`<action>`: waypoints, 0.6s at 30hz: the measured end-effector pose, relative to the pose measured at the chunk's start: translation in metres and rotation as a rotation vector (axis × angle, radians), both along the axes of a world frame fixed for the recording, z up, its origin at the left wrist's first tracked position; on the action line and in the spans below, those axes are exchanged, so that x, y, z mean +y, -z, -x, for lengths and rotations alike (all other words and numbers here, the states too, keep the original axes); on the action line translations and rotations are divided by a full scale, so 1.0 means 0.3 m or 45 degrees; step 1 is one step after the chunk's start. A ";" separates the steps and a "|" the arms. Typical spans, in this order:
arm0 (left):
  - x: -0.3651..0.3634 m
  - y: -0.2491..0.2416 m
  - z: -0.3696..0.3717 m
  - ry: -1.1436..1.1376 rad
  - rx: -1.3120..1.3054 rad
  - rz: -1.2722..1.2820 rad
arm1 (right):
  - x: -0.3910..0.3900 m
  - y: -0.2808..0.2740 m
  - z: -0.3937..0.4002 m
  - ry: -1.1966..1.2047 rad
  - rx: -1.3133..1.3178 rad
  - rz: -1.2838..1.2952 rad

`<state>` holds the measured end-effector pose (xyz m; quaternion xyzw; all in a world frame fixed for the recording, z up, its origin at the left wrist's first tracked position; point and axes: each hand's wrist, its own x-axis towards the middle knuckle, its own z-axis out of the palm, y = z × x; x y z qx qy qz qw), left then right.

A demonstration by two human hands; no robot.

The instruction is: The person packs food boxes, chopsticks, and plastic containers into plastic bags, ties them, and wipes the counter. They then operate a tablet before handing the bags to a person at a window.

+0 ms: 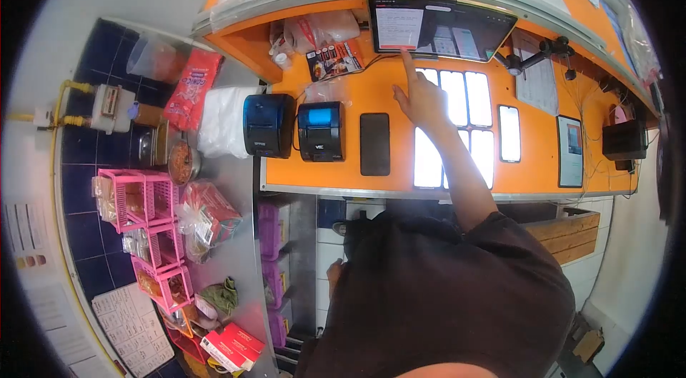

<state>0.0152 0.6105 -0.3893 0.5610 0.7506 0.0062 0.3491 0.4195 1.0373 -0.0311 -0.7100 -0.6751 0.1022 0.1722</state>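
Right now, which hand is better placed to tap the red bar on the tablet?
Right, I'd judge. The right hand has its index finger extended at the red bar near the lower edge of the tablet; the left hand is down beside the dark shirt, well away from it.

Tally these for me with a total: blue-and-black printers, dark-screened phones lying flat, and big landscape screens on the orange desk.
Blue-and-black printers: 2
Dark-screened phone: 1
Big landscape screen: 1
Total: 4
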 end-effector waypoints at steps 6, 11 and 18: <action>-0.052 -0.100 -0.023 0.139 0.088 -0.003 | -0.078 -0.010 0.099 -0.126 0.278 -0.201; -0.022 -0.321 -0.109 -1.711 -0.807 0.312 | -0.134 -0.032 0.442 -0.588 0.630 0.071; -0.357 -0.009 -0.132 -1.231 -0.448 -0.256 | 0.117 0.131 1.169 -1.152 1.113 0.025</action>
